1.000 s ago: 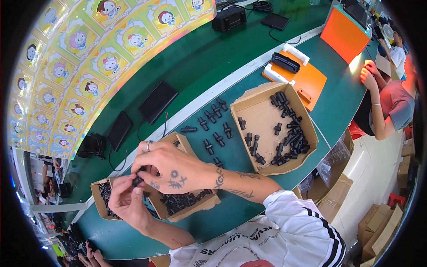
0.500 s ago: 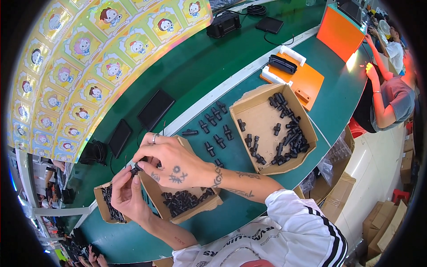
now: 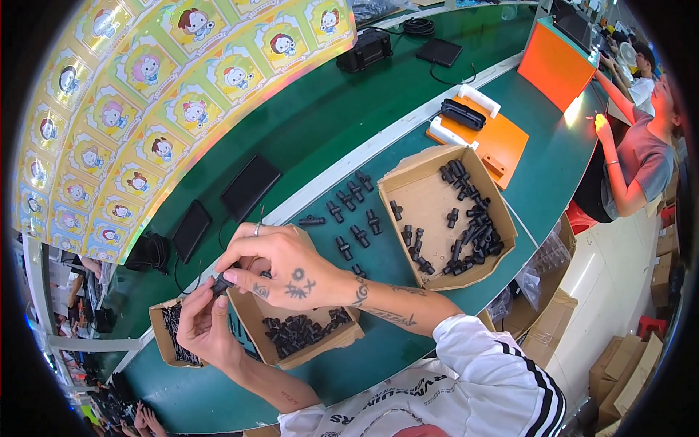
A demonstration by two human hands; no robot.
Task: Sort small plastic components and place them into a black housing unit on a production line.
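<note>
Between the fingertips of both hands is a small black plastic part [image 3: 220,285], mostly covered by fingers. My left hand [image 3: 210,331] pinches it from below. My right hand [image 3: 285,268], with a ring on one finger, grips it from above with thumb and forefinger. Below my right wrist stands a cardboard box [image 3: 353,336] of small black plastic pieces [image 3: 298,331]. A narrower box [image 3: 162,336] of thin black pieces is left of my left hand. Several black cross-shaped fittings [image 3: 360,234] lie in loose rows on the green table [image 3: 393,306] beyond my right forearm.
A larger cardboard tray [image 3: 408,191] of black fittings stands to the right. Behind it are an orange fixture [image 3: 502,142] with a black device [image 3: 463,114] and an orange box [image 3: 557,64]. Dark flat panels [image 3: 250,187] lie far left. A co-worker [image 3: 633,160] sits at right.
Both hands stay together at nearly the same spot, and the black part shows slightly more between the fingers. The view shifts a little. The co-worker at right has straightened up.
</note>
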